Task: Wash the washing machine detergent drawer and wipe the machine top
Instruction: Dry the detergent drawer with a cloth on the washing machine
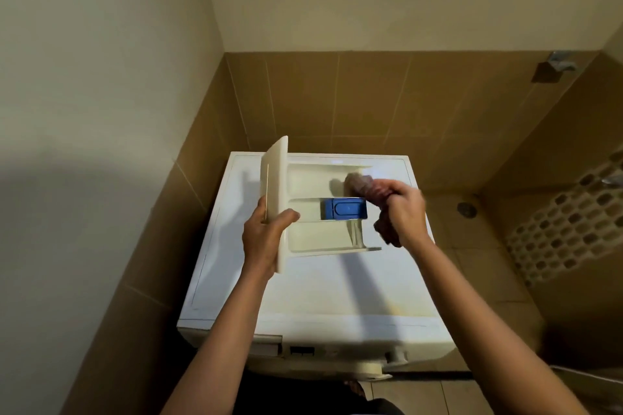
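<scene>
Drawer (pixel 313 232) looks like light, stiff, probably slick plastic, so left grip (pixel 266 239) clamping its front end seems right while right grip (pixel 406 209) squeezes a cloth (pixel 362 185).

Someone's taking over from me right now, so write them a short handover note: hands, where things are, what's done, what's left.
Left hand grips the detergent drawer by its front panel, over the machine top.
Right hand grips a reddish cloth, its end in the drawer's far compartment.
Done: the drawer is out of the machine.
Left: finish the drawer, refit it, wipe the top. Whether the top is already wiped cannot be told.
</scene>
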A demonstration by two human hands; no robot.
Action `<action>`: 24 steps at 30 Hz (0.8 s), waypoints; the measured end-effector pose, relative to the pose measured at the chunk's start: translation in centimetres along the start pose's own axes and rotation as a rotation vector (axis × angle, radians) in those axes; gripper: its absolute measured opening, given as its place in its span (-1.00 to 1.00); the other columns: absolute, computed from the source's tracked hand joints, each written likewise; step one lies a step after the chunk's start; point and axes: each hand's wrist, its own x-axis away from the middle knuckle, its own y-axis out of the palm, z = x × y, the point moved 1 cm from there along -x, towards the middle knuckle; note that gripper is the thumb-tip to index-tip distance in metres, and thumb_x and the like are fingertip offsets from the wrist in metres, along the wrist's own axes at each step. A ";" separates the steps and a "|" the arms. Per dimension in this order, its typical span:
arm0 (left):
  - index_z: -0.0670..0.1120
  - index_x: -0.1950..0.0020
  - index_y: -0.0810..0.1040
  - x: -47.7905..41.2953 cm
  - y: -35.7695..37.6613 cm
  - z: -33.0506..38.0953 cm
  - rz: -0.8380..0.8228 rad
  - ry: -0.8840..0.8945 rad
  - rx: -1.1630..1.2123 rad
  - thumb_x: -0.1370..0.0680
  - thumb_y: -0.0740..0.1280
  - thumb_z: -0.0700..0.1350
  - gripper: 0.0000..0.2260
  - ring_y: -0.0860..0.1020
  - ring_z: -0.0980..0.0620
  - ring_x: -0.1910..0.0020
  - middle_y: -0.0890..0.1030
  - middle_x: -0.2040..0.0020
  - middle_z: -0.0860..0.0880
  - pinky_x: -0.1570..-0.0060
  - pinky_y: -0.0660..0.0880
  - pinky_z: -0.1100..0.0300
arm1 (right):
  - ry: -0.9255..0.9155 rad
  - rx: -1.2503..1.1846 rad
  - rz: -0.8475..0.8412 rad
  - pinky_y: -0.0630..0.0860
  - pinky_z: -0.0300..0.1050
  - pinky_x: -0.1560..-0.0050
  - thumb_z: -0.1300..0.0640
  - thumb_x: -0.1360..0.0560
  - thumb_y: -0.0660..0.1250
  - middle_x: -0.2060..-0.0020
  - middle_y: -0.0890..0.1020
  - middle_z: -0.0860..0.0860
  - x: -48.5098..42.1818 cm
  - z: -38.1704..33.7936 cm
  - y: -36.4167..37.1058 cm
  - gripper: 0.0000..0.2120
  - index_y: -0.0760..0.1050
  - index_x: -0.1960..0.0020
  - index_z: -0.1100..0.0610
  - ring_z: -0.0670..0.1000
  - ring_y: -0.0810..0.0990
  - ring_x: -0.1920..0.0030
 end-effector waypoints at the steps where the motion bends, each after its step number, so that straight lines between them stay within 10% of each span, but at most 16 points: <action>1: 0.15 -0.24 0.51 0.0 -0.1 0.1 -0.009 0.004 0.006 -0.22 0.47 0.12 -0.41 0.64 -0.04 0.00 0.65 -0.02 0.04 0.06 0.64 -0.05 | 0.111 -0.192 0.071 0.42 -0.06 0.60 0.48 -0.38 -0.03 0.46 0.60 0.14 -0.4 0.0 -0.3 -0.60 0.56 0.12 0.26 0.16 0.44 0.56; 5: 0.14 -0.24 0.51 0.1 0.0 -0.1 -0.012 0.018 0.030 -0.25 0.48 0.10 -0.44 0.65 -0.05 0.00 0.64 -0.03 0.03 0.07 0.64 -0.08 | 0.420 -0.635 0.225 0.49 -0.13 0.54 0.47 -0.45 -0.07 0.20 0.59 0.29 -2.2 -1.3 -0.9 -0.71 0.42 0.16 0.32 0.20 0.54 0.37; 16: 0.14 -0.26 0.50 -0.1 -0.8 -0.1 -0.108 0.063 0.109 -0.30 0.42 0.04 -0.49 0.60 -0.12 -0.08 0.63 -0.07 -0.03 0.10 0.63 0.00 | 0.326 -0.179 -0.399 0.45 -0.06 0.13 0.54 -0.43 0.01 0.19 0.51 0.18 -5.5 -2.3 -1.5 -0.73 0.42 0.05 0.35 0.08 0.52 0.20; 24: 0.06 -0.32 0.46 -0.2 -1.3 -0.4 -0.206 0.035 0.141 -0.35 0.40 -0.05 -0.47 0.60 -0.18 -0.11 0.61 -0.12 -0.10 0.10 0.63 -0.03 | 0.129 -0.070 -0.279 0.60 -0.05 0.07 0.20 -0.33 0.53 0.02 0.62 0.12 -6.1 -0.2 0.5 -0.59 0.46 -0.10 0.23 0.10 0.63 0.04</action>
